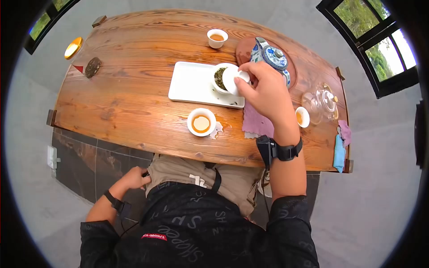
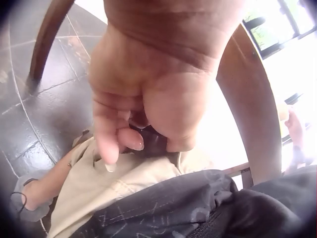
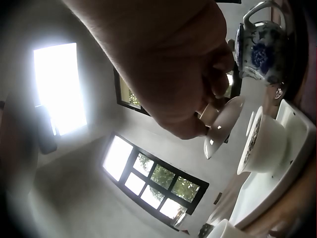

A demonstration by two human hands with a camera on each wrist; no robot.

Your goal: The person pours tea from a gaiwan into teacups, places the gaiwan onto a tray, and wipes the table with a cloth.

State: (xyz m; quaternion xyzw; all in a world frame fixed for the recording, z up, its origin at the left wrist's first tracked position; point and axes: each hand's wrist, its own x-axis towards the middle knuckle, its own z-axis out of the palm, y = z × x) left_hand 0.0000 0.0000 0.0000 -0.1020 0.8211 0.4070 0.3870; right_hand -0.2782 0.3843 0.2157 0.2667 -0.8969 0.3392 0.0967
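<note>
My right hand (image 1: 245,77) pinches the knob of a white lid (image 1: 230,80) and holds it tilted against the rim of a white bowl (image 1: 219,78) with wet tea leaves in it. The bowl stands on a white tray (image 1: 192,82). In the right wrist view, the fingers (image 3: 210,111) grip the lid (image 3: 223,124) just above the bowl (image 3: 265,144). My left hand (image 1: 136,177) lies below the table on my beige trouser leg. Its fingers (image 2: 106,134) curl beside something dark at the pocket.
A blue-and-white teapot (image 1: 272,57) stands behind my right hand. Cups of tea sit at the front (image 1: 201,122), back (image 1: 217,38) and right (image 1: 302,117). A glass pitcher (image 1: 322,103), a purple cloth (image 1: 255,121) and folded cloths (image 1: 342,143) lie on the right.
</note>
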